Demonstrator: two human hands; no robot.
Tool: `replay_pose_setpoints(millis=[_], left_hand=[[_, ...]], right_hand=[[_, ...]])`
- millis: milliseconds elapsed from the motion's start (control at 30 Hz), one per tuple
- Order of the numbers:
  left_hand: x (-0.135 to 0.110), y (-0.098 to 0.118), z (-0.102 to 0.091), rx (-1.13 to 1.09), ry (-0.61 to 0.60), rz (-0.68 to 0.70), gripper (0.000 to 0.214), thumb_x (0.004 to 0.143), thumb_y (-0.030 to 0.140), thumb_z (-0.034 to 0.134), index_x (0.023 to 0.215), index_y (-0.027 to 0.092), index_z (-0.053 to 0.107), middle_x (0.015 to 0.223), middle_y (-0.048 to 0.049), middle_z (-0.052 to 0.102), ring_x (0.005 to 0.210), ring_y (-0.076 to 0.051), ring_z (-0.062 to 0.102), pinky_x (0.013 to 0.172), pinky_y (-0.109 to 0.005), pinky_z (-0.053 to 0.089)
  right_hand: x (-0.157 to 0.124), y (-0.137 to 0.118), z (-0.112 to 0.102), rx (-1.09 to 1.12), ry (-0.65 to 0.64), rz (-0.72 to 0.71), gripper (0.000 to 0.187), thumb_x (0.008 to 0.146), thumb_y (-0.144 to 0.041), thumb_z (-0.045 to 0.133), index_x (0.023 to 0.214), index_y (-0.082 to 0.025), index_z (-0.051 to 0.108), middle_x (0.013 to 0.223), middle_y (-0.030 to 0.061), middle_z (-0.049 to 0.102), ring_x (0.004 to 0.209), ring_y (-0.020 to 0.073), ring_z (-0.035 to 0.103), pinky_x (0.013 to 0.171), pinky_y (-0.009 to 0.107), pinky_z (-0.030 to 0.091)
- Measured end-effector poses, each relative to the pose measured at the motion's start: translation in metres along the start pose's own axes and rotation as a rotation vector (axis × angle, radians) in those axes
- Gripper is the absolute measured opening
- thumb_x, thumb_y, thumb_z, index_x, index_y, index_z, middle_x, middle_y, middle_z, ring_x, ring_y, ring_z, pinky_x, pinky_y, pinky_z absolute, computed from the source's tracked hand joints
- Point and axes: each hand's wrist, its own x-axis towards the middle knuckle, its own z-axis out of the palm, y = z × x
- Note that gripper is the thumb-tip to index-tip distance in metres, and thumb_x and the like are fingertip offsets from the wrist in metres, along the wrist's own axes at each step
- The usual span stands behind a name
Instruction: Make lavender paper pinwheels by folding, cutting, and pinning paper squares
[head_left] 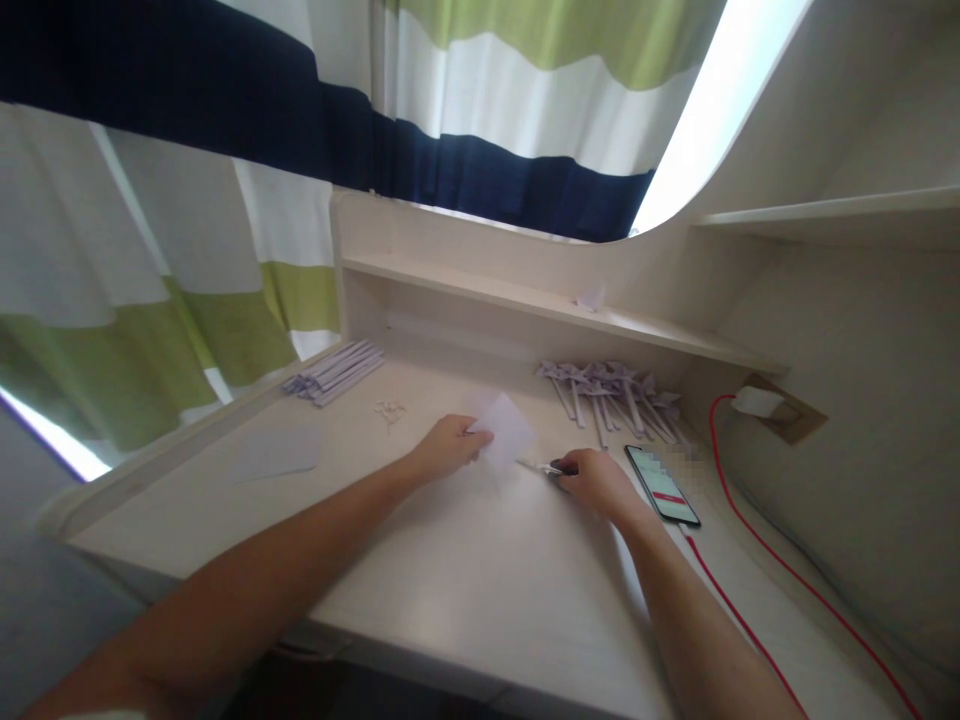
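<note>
Between thumb and fingers my left hand (451, 446) pinches a piece of white paper (506, 430), held just above the desk. My right hand (596, 478) is closed around the dark handles of a pair of scissors (535, 466). The blades point left toward the lower edge of the paper; whether they touch it I cannot tell. More white paper (279, 452) lies flat on the desk to the left. Several paper pinwheels (611, 390) on white sticks lie in a heap beyond my right hand.
A bundle of rolled paper sticks (337, 370) lies at the back left, near some small pale pieces (390, 411). At right, a phone (663, 486) is plugged into a red cable (739, 610). A shelf (480, 290) runs along the back, with a scrap of paper (590, 298) on it.
</note>
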Motion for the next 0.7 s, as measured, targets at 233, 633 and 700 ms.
replay_pose_setpoints(millis=[233, 633, 700], left_hand=[[0.000, -0.001, 0.002, -0.091, -0.020, -0.015, 0.032, 0.076, 0.046, 0.066, 0.064, 0.016, 0.062, 0.055, -0.0019, 0.058, 0.051, -0.013, 0.051, 0.052, -0.025, 0.038], [-0.018, 0.009, 0.030, -0.132, -0.038, 0.021, 0.049, 0.081, 0.062, 0.064, 0.065, 0.016, 0.060, 0.057, -0.0025, 0.058, 0.051, -0.013, 0.051, 0.051, -0.025, 0.039], [-0.022, 0.011, 0.033, -0.123, -0.085, 0.036, 0.047, 0.081, 0.060, 0.066, 0.067, 0.016, 0.063, 0.059, -0.0027, 0.060, 0.053, -0.013, 0.053, 0.052, -0.025, 0.041]], right_hand=[[-0.002, 0.007, -0.002, 0.123, -0.009, 0.034, 0.012, 0.073, -0.020, 0.075, 0.081, -0.020, 0.083, 0.084, 0.0112, 0.081, 0.080, 0.0253, 0.072, 0.069, 0.029, 0.043], [-0.017, -0.048, 0.003, 0.987, 0.154, -0.111, 0.054, 0.084, -0.061, 0.065, 0.109, -0.014, 0.071, 0.095, 0.0107, 0.078, 0.078, 0.0219, 0.072, 0.065, 0.029, 0.056], [-0.019, -0.055, 0.009, 1.065, 0.173, -0.104, 0.049, 0.080, -0.059, 0.070, 0.097, -0.013, 0.071, 0.084, 0.0090, 0.075, 0.070, 0.0203, 0.068, 0.061, 0.029, 0.053]])
